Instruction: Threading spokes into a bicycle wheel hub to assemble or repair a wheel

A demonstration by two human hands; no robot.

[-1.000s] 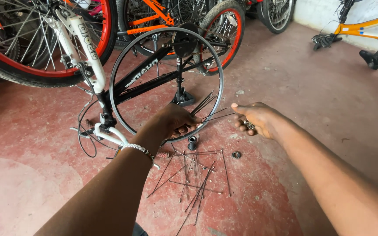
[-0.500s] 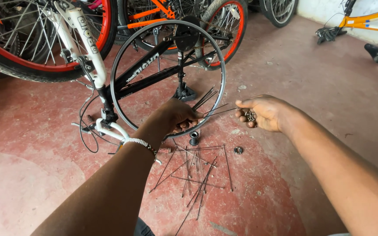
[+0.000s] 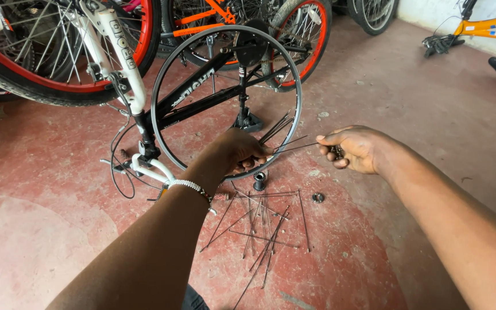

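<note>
A: Where is the bare wheel rim [image 3: 170, 86] right now?

B: It stands upright on the red floor [image 3: 41, 241] at the centre of the frame, and your left hand [image 3: 237, 152] is curled around its lower edge, fingers closed on the metal. A small bunch of spokes [image 3: 275, 127] fans up and to the right from that same grip.

A: And my right hand?

B: Your right hand [image 3: 356, 149] is at centre right, just beside the rim. Thumb and forefinger pinch the end of one thin spoke [image 3: 297, 147] that runs leftward to your left hand. Something small and dark is tucked in your palm; I cannot tell what it is.

A: What lies under my hands?

B: A loose scatter of spokes [image 3: 265, 229] lies on the floor in the lower middle. A small dark hub part [image 3: 259, 181] sits just below your left hand, and a round metal piece [image 3: 318, 197] lies a little to its right.

A: Behind the rim?

B: A black bicycle frame [image 3: 202, 92] shows through the rim, with a white fork [image 3: 119, 57] at upper left. Red-rimmed wheels [image 3: 58, 86] fill the upper left, and an orange bicycle [image 3: 489, 26] lies at upper right.
</note>
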